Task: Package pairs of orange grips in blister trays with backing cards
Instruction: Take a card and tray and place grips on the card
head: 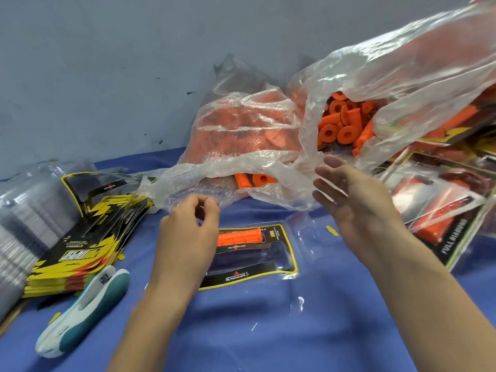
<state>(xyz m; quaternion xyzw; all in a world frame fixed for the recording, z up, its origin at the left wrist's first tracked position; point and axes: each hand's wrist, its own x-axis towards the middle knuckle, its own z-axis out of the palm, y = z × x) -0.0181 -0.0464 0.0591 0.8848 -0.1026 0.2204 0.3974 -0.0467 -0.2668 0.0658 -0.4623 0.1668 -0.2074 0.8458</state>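
Observation:
A clear blister tray (308,238) with a black-and-yellow backing card (252,276) lies on the blue cloth in the middle. One orange grip (240,236) rests in its upper slot; the lower slot shows only dark card. My left hand (188,232) is curled over that grip's left end, with a bit of orange showing between thumb and fingers. My right hand (357,202) hovers open, fingers spread, just below the mouth of a clear plastic bag (308,135) full of loose orange grips (341,122).
A second bag of grips (241,130) sits behind the tray. At the left are a stack of backing cards (80,251), a pile of clear trays (24,224) and a white-and-teal stapler (88,304). Packed blister packs (442,210) are heaped at the right.

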